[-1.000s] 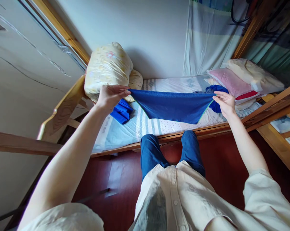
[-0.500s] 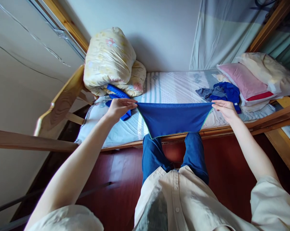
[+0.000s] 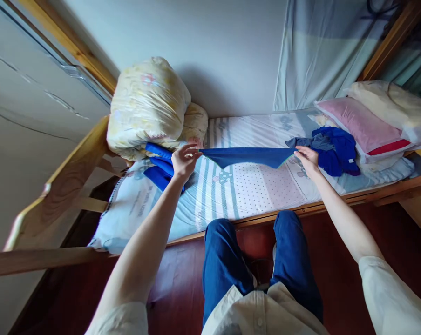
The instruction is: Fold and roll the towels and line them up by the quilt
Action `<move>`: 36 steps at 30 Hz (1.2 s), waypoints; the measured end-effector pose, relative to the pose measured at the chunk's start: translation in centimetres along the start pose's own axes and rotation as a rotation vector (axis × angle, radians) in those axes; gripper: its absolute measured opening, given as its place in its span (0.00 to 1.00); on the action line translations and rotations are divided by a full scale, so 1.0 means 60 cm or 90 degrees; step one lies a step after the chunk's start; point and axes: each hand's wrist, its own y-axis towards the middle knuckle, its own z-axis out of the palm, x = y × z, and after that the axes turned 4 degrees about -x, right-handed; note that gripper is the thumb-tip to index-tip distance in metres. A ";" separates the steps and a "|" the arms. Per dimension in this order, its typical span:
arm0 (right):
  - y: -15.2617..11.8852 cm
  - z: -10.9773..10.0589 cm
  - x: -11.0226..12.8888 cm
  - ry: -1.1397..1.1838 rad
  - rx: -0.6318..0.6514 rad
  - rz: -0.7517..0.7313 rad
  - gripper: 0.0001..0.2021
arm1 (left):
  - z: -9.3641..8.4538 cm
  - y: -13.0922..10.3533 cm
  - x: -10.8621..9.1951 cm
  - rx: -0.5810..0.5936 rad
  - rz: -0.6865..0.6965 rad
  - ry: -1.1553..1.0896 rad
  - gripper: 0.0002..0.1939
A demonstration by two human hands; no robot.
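Note:
A blue cloth [image 3: 245, 155] with a thin green edge is stretched between my two hands above the bed. My left hand [image 3: 184, 160] pinches its left corner, and my right hand [image 3: 307, 157] pinches the right one. The lower edge hangs in an uneven curve. Behind my left hand lie several folded blue cloths [image 3: 160, 164] on the mattress. Just beyond my right hand a crumpled pile of blue and grey cloth [image 3: 336, 149] rests near the pillows.
The bed [image 3: 252, 186] has a striped, patterned sheet. A rolled floral quilt [image 3: 147, 102] stands at its left end, and a pink pillow [image 3: 366, 123] lies at the right. A wooden headboard [image 3: 62, 181] and rail [image 3: 46, 261] border the left side.
The blue cloth has swung up and away from me, so its hanging part looks much shallower. Both hands keep hold of its corners. My view has shifted slightly.

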 end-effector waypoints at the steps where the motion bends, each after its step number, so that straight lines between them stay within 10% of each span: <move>1: -0.008 -0.001 -0.020 -0.006 0.003 -0.007 0.23 | -0.002 -0.012 0.015 0.004 0.011 0.008 0.24; 9: -0.175 0.003 -0.214 -0.080 0.101 0.175 0.20 | 0.033 -0.221 0.188 0.053 -0.165 0.102 0.27; 15: -0.280 0.005 -0.283 -0.119 0.117 0.323 0.10 | 0.040 -0.343 0.283 0.202 -0.418 0.122 0.29; 27: -0.269 0.002 -0.271 -0.072 0.006 0.424 0.19 | 0.055 -0.332 0.286 0.145 -0.449 0.071 0.25; 36: -0.284 -0.019 -0.254 -0.080 0.107 0.453 0.16 | 0.019 -0.347 0.293 0.248 -0.499 0.088 0.25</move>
